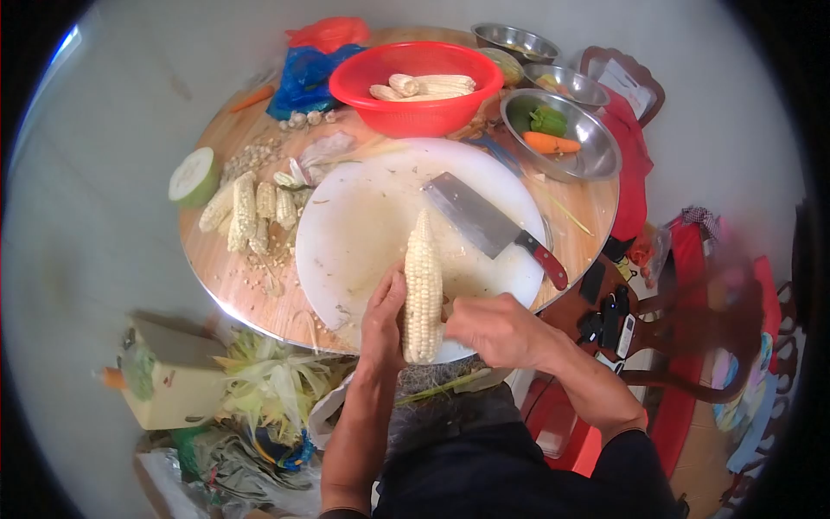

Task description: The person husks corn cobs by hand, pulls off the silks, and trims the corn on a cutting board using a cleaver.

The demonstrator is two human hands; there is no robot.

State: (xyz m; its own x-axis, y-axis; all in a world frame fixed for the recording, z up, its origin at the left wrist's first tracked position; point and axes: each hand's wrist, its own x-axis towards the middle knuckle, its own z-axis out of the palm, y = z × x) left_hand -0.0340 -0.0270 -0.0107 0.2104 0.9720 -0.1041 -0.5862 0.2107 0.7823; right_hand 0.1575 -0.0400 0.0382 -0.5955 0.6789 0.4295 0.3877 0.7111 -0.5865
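A pale, husked ear of corn (423,298) stands upright, tip away from me, above the near edge of a round white cutting board (354,203). My left hand (383,320) is closed around its left side. On the other side my right hand (499,331) is curled into a loose fist, its fingertips against or very near the lower kernels. What those fingers pinch, if anything, is hidden. A cleaver (475,216) with a red and black handle lies flat on the board, beyond my right hand.
Stripped corn pieces (245,212) lie left of the board. Behind it stand a red basin (415,117) of corn and a steel bowl (596,156) with a carrot and green pepper. A cut gourd (192,176) sits at the left edge; husks (277,381) are piled below.
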